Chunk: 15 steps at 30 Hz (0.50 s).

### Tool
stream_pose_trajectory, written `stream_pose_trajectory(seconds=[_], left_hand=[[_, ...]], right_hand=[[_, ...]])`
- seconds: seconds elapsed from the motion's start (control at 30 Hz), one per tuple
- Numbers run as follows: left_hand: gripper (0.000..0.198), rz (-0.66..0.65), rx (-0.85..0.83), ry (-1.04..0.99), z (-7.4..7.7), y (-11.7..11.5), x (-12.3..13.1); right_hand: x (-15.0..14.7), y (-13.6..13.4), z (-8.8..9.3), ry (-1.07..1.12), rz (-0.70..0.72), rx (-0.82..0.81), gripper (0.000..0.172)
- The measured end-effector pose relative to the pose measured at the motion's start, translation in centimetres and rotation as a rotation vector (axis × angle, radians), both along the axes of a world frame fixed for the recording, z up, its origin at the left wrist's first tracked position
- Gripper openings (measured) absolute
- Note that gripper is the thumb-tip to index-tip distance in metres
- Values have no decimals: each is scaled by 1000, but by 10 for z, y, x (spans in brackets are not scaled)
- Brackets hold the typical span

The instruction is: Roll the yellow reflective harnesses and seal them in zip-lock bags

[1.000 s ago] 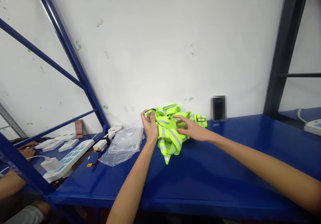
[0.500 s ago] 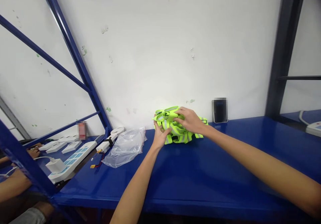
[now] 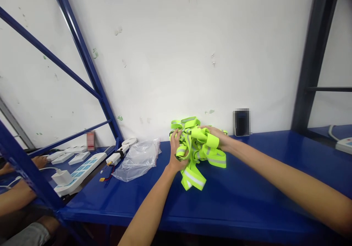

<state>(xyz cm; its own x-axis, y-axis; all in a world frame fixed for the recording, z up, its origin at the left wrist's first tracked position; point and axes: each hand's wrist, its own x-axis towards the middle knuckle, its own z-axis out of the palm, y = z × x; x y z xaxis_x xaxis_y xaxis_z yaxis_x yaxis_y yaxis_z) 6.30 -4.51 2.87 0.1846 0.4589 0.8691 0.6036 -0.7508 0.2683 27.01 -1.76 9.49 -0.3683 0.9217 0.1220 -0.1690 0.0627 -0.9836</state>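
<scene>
A tangled bundle of neon yellow reflective straps [image 3: 211,154], striped with silver, is between my hands above the blue table. My left hand [image 3: 176,152] grips its left side, fingers curled among the loops. On the right, my right hand [image 3: 218,136] holds the bundle from behind, its fingertips mostly hidden by the straps. Several loops droop toward me, the lowest one hanging at the front. Part of the bundle lies farther back, near the wall.
Left on the blue table [image 3: 220,202] lie clear plastic bags [image 3: 141,161], a small white fan [image 3: 129,142], and a battery pack with wires [image 3: 114,158]. Beyond the frame post is a power strip [image 3: 82,172], with another person's arm [image 3: 19,198]. A dark blurred device [image 3: 242,123] leans against the wall.
The bundle has been lifted and spread, and straps now hang forward over the table. My left hand moved slightly right; my right hand shifted right and behind the straps.
</scene>
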Motion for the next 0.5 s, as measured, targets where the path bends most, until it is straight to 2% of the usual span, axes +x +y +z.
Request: stream_pose_trajectory(seconds=[0.1,0.2,0.33,0.4,0.5], left_hand=[[70,57,81,208,-2,-4,4],[66,35,56,356,-2,-3,5],[61,-34,-59,321,1,-6,3],[64,-85,-124,259,3,-10,5],[66,-122,-167,111,3,-12,10]], right_hand=[[-6,6,-17,15,43,-65,31],[-12,1,-30,-10,142,-89,39],[-9,-12,-42,-171,278,-91,42],[-1,-14,-44,-293,227,12,37],[15,-10,-40,-488,-39,329,32]])
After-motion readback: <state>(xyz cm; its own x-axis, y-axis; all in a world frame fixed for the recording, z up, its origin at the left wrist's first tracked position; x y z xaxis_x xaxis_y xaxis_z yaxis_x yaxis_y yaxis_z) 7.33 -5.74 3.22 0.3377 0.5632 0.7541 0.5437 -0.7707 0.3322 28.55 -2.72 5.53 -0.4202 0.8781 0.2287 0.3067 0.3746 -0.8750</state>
